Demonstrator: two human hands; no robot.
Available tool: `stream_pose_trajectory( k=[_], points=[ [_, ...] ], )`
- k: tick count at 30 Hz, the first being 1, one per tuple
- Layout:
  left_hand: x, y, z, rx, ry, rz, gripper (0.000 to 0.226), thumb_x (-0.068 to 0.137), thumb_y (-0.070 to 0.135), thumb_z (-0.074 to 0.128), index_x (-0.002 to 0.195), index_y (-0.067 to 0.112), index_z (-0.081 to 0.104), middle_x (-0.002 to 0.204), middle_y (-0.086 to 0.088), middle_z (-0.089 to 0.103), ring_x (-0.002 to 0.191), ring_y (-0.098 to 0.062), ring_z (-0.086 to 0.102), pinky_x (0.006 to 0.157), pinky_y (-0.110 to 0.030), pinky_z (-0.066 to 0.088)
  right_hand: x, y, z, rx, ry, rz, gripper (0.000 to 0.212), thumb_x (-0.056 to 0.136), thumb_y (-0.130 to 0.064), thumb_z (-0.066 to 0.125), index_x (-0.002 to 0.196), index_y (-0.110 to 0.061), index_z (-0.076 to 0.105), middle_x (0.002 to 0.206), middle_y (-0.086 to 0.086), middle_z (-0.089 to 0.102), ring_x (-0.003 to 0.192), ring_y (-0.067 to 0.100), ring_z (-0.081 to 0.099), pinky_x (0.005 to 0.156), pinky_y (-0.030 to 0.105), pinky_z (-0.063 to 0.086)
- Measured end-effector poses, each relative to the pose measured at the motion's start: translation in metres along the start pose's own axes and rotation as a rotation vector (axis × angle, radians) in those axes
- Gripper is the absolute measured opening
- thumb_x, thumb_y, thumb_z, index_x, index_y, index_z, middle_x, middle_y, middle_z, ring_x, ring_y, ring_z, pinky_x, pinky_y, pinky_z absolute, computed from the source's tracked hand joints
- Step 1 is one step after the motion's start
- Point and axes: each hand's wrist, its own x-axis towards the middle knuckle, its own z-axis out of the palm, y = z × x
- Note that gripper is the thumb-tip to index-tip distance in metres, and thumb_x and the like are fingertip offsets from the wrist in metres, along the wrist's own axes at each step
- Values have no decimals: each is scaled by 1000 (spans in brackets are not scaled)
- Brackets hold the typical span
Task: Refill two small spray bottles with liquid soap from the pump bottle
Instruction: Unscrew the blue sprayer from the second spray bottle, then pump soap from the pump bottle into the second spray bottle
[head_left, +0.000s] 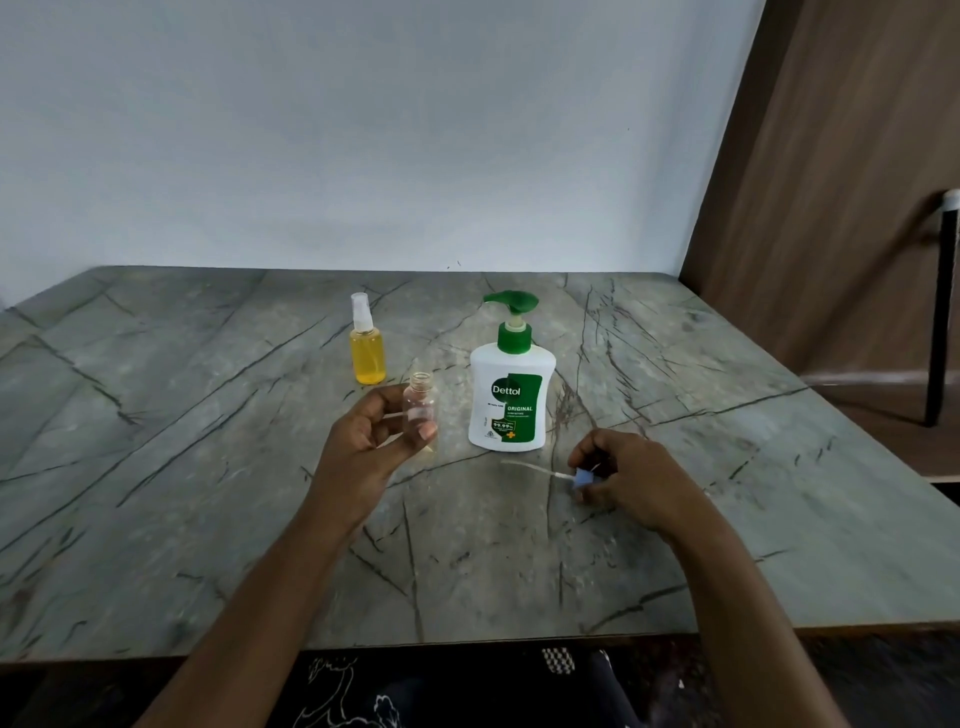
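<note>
Left hand (363, 441) grips empty bottle (420, 410) between thumb and fingers: clear, upright, neck open, no cap, raised above the table (208, 467) just left of the pump bottle (511, 395). A trace of liquid may sit at its base; cannot tell for certain. Right hand (634, 478) pinches spray cap (583, 477), fingers curled round it, low over the table in front and to the right of the pump bottle. The cap's thin dip tube (530, 465) sticks out to the left, nearly level; whether it touches the surface cannot be told. Pump bottle stands upright at table centre, white body, green pump head, nozzle pointing left, "Dettol Original" label facing the camera. Full bottle (368, 348), holding yellow liquid with its white sprayer fitted, stands upright behind and left of the empty one, apart from it. Table top is grey-green with dark veins. White wall (363, 130) behind; brown panel (831, 182) at right.
</note>
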Motion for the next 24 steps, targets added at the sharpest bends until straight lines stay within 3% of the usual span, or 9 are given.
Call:
stream_pose_trajectory(
  k=[4, 7, 11, 17, 21, 24],
  points=[
    [1, 0, 1, 27, 3, -2, 31, 75, 8, 69, 103, 20, 64, 104, -4, 69, 100, -16, 66, 75, -21, 53, 5, 4, -3, -113, -1, -19, 27, 79, -12, 73, 92, -32, 60, 95, -12, 60, 84, 0, 52, 63, 7, 33],
    [1, 1, 1, 43, 9, 6, 32, 80, 1, 67, 106, 19, 63, 105, -6, 69, 100, -16, 66, 74, -19, 52, 3, -1, -10, -139, 13, -36, 34, 79, -16, 74, 106, -30, 58, 104, -14, 56, 97, 4, 52, 69, 10, 34],
    [4, 10, 3, 71, 49, 38, 30, 82, 3, 66, 109, 15, 63, 102, -5, 69, 96, -12, 66, 73, -15, 51, -3, -28, -26, 28, 294, -176, 28, 79, -20, 75, 102, -27, 62, 91, -25, 55, 83, -13, 50, 65, 0, 35],
    [23, 34, 5, 235, 116, 170, 35, 81, 18, 70, 115, 22, 63, 103, 0, 68, 99, -8, 64, 83, -23, 52, 11, -81, -37, 281, 629, -462, 16, 90, -15, 64, 101, -26, 63, 100, -15, 64, 94, -6, 59, 83, 3, 42],
    [36, 45, 10, 355, 154, 260, 37, 81, 21, 71, 113, 35, 59, 106, 6, 67, 99, -2, 62, 81, -11, 48, 31, -97, -36, 265, 629, -553, 21, 91, -18, 62, 111, -24, 64, 105, -21, 59, 98, -4, 57, 86, 3, 41],
    [46, 47, 13, 423, 158, 306, 40, 81, 20, 71, 116, 33, 59, 108, 9, 64, 100, 4, 59, 79, -4, 43, 42, -100, -33, 219, 634, -622, 19, 90, -19, 65, 106, -28, 65, 102, -23, 60, 96, -5, 58, 88, 10, 45]
  ],
)
